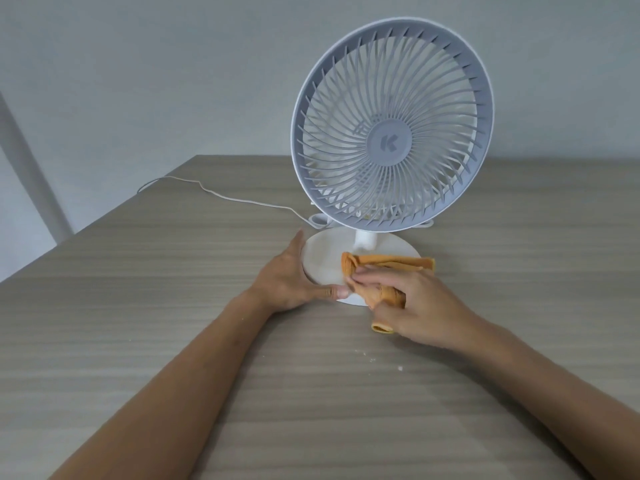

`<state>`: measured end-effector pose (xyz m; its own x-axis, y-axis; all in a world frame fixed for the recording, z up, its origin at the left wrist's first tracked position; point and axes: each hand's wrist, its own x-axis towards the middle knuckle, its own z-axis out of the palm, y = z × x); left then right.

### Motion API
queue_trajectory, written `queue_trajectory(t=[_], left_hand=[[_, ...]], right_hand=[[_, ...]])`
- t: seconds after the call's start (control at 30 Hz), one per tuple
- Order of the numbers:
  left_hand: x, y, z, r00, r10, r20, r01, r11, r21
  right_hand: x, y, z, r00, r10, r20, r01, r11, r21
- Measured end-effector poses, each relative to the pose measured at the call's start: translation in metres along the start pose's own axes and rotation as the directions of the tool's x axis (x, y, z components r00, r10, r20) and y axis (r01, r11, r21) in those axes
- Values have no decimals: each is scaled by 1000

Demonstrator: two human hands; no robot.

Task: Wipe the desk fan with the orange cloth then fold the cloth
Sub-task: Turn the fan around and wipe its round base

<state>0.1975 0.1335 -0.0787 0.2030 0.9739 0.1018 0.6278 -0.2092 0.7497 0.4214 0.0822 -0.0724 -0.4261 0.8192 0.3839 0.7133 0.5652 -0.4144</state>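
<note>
In the head view, a white desk fan with a round grey grille [391,124] stood upright on the wood-grain surface [138,306], right of centre in the frame, its grille tilted slightly back. Its flat round white base [322,258] sat just below the grille. The left hand [289,277] lay against the base's left edge, fingers straight along the rim and thumb stretched along the near edge, an open grip. The right hand [412,306] pressed a crumpled orange cloth [388,263] onto the base, fingers curled round the fabric, so that grip was closed on the cloth. The cloth spread across the base's right half, and one end poked out below the hand onto the surface. A thin white cord [221,195] trailed from behind the fan toward the frame's left, over the surface's far edge.
</note>
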Motion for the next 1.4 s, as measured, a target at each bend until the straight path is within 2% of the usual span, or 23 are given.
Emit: queue_trajectory(t=[0.1, 0.2, 0.27, 0.33, 0.43, 0.53, 0.6, 0.8, 0.97, 1.03, 1.1, 1.17, 1.23, 1.3, 1.4], left_hand=[[1, -2, -2, 1000, -18, 24, 18, 1000, -9], [3, -6, -6, 998, -24, 65, 26, 999, -27], [3, -8, -7, 996, -21, 85, 25, 999, -40], [2, -8, -7, 996, -7, 88, 10, 999, -32], [2, -8, -6, 997, 6, 78, -4, 1000, -20], [2, -8, -6, 997, 4, 77, -2, 1000, -18], [3, -7, -5, 997, 5, 75, -4, 1000, -12], [4, -8, -4, 997, 17, 74, -16, 1000, -20], [3, -8, -4, 998, 28, 54, -28, 1000, 3], [2, -7, -5, 999, 21, 49, -21, 1000, 8], [3, -7, -4, 999, 12, 40, -13, 1000, 5], [4, -7, -4, 999, 6, 40, -6, 1000, 5], [4, -7, -4, 999, 1, 47, -2, 1000, 11], [4, -7, -4, 999, -2, 51, 1, 1000, 26], [4, -8, -4, 998, 2, 65, -4, 999, 34]], right_hand=[[-2, -2, 3, 999, -7, -38, 11, 996, 91], [5, -4, 4, 978, 98, -182, -74, 988, 134], [18, -6, 8, 961, 116, -249, -90, 989, 113], [37, -7, 17, 964, 71, -257, -56, 996, 65], [63, -9, 32, 984, 48, -171, -56, 998, -43], [76, -10, 39, 998, 60, 2, -59, 985, -164], [77, -6, 40, 997, 44, 65, -31, 981, -189], [50, 0, 23, 990, -107, 91, 110, 993, -33], [8, 3, 6, 988, -138, 72, 133, 989, 67], [-6, 9, 1, 992, -123, 7, 122, 988, 98], [-14, 17, -7, 988, -26, -155, 46, 992, 122], [-11, 28, -17, 926, 157, -344, -107, 981, 162], [1, 40, -26, 823, 307, -477, -248, 951, 184], [18, 47, -30, 762, 365, -535, -307, 931, 197], [49, 57, -24, 764, 404, -503, -372, 913, 168]])
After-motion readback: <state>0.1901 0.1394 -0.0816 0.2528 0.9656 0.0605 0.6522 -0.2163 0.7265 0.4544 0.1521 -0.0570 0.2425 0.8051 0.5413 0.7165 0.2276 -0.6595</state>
